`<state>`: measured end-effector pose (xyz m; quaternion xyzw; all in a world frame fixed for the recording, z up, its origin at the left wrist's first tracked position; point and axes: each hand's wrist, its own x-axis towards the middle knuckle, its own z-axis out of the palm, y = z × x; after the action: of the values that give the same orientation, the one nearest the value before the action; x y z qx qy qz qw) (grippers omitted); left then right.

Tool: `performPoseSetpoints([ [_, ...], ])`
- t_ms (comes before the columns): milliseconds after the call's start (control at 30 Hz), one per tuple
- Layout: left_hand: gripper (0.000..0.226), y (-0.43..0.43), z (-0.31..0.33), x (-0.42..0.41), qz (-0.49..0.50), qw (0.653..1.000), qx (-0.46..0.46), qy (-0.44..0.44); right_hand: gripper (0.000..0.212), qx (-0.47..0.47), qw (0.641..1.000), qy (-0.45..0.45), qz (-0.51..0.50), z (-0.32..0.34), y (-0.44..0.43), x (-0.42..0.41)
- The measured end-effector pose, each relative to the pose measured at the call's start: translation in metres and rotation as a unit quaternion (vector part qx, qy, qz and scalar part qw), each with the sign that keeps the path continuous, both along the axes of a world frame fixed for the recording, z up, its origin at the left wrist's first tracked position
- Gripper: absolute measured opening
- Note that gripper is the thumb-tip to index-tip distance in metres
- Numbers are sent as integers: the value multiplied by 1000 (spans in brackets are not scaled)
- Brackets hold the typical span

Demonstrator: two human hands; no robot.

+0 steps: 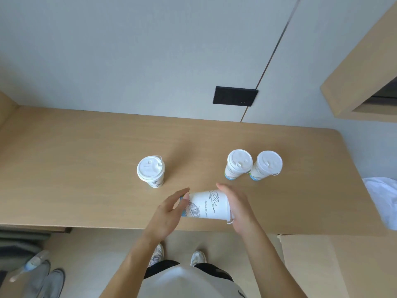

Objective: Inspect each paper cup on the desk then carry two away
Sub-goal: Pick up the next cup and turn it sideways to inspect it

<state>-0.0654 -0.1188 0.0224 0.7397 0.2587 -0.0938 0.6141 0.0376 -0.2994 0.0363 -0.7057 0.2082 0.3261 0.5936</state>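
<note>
Above the desk's (86, 168) front edge, a white paper cup (211, 205) with a blue line drawing lies sideways between my two hands. My left hand (167, 216) presses its blue-rimmed base with fairly straight fingers. My right hand (238, 207) lies flat against the lid end, and the lid itself is mostly hidden. Three more lidded cups stand upright on the desk. One (151, 171) is alone at centre left. The other two (238, 164) (267, 165) stand side by side at the right.
A black outlet plate (235, 96) is set in the wall behind the desk. A wooden shelf (365, 72) juts out at the upper right. White cloth (384, 196) lies past the desk's right end. Shoes and a bottle (32, 265) are on the floor at the lower left.
</note>
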Motion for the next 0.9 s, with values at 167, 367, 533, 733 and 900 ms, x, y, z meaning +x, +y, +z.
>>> performPoseSetpoints([
  [167,21,14,35,-9,59,997,-38,10,33,48,999,4,17,18,11,-17],
  [367,23,30,58,-14,72,997,-27,3,43,65,997,-27,9,31,29,-27],
  [533,25,43,66,-20,46,997,-52,-27,33,85,994,-70,3,46,36,-30],
  [733,29,53,71,-24,73,995,-66,-19,31,90,990,-109,9,60,46,-31],
  [900,27,66,78,-25,77,993,-80,-30,34,114,987,-109,4,63,54,-35],
])
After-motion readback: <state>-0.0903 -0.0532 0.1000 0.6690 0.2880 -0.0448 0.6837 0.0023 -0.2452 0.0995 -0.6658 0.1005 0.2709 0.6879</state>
